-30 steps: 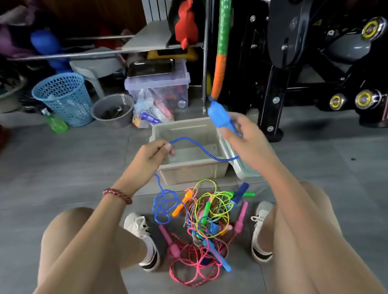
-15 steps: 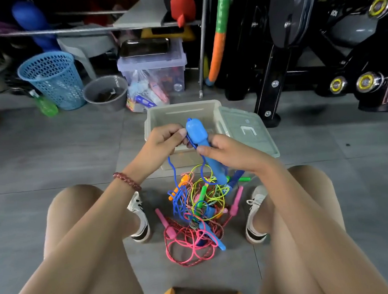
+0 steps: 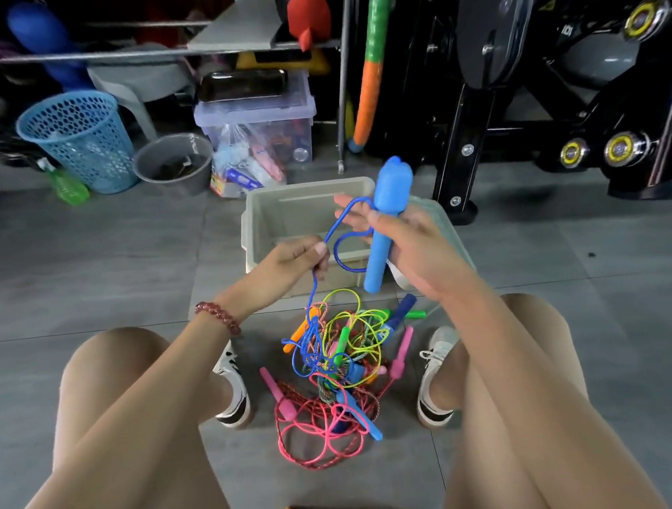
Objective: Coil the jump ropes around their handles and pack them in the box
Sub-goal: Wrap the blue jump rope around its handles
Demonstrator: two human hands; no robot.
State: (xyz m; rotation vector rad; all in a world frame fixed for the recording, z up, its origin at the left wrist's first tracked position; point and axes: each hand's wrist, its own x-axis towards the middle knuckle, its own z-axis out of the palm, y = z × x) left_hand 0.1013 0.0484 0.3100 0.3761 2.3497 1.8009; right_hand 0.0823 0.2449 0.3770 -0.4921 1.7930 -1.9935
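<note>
Jump ropes (image 3: pixel 334 369) lie in a tangled heap on the grey floor (image 3: pixel 89 271), just on the near side of the box (image 3: pixel 306 194), between two white shoes. One blue rope (image 3: pixel 343 214) has been lifted up in front of the box. The right hand (image 3: pixel 409 241) is raised over the box's right side, with the wrist bent back and the arm coming up from the knee. It grips the blue handle (image 3: pixel 384 227) round its thin part. The handle stands almost upright, fat end on top, thin end pointing down at the box's near wall. Two fingers (image 3: pixel 353 213) of this hand stick out to the left, and the rope runs across them. The left hand (image 3: pixel 291 263) is lower, in front of the box's near left corner. It pinches the rope between thumb and fingers, with a red bead band on the wrist. Between the two hands the rope makes a small loop, then hangs down from the left hand into the heap. The box's top is open and faces up, and its lid (image 3: pixel 439 215) lies just beside its right edge, partly hidden by the right hand. Wide floor spreads out to the left of the box. A black machine (image 3: pixel 459 166) has a foot near the box's far right corner. A clear bin (image 3: pixel 253 113), a grey bucket (image 3: pixel 173 166) and a blue basket (image 3: pixel 76 141) sit well beyond the box's far left side.
</note>
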